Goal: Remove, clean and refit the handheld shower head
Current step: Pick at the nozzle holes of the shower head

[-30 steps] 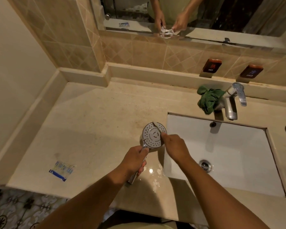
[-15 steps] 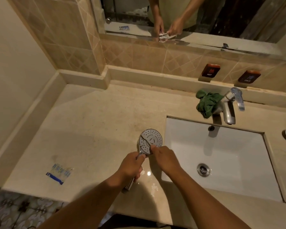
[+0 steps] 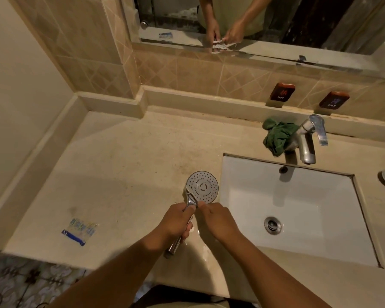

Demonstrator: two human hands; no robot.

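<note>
Since half a second ago the right hand (image 3: 218,220) has slid down from the spray face to its lower rim, close beside the left hand (image 3: 176,221). The thin pale stick (image 3: 191,195) it pinches now lies along the face's lower left edge. The right fingers (image 3: 206,207) are curled together on that stick. The left fingers (image 3: 186,231) are wrapped round the handle of the round chrome handheld shower head (image 3: 202,187), held face up over the beige stone worktop (image 3: 120,170), just left of the white rectangular sink (image 3: 298,218).

The worktop stretches wide to the left and back to a raised ledge. A blue-and-white sachet (image 3: 79,232) lies near its front left edge, well apart from the hands. Behind the sink a crumpled green cloth (image 3: 277,136) touches the chrome tap (image 3: 306,145). Above are tan wall tiles (image 3: 187,70) and a mirror (image 3: 320,23).
</note>
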